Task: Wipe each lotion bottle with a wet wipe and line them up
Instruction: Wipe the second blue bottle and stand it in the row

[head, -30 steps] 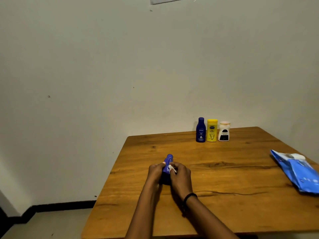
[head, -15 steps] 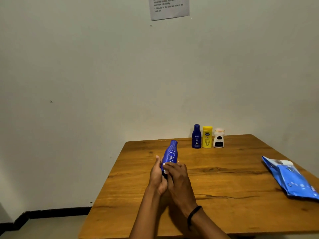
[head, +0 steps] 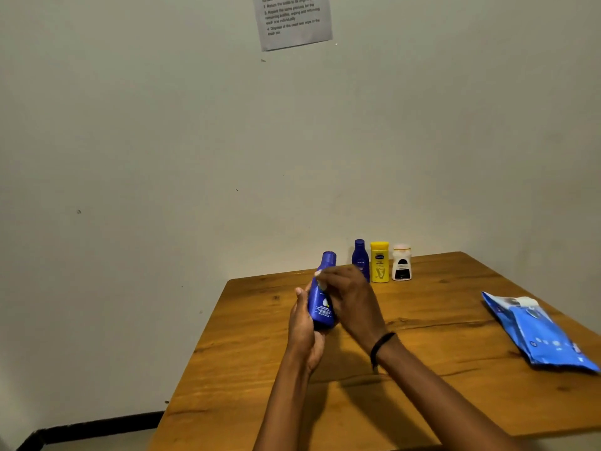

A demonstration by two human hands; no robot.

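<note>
A blue lotion bottle (head: 322,297) is held upright above the wooden table (head: 406,369). My left hand (head: 304,330) grips its lower part from the left. My right hand (head: 348,297) wraps around its right side, and a small bit of white wet wipe (head: 319,274) shows at the fingertips against the bottle's neck. At the table's far edge stand three bottles in a row: a dark blue bottle (head: 360,258), a yellow bottle (head: 379,262) and a white bottle (head: 402,262).
A blue pack of wet wipes (head: 540,330) lies at the table's right side. A printed paper sheet (head: 292,21) hangs on the wall above. The wall runs directly behind the bottle row; the floor drops away left of the table.
The blue bottle has come up from low over the table and turned, so its back label faces me. My right hand has slid up to its neck.
</note>
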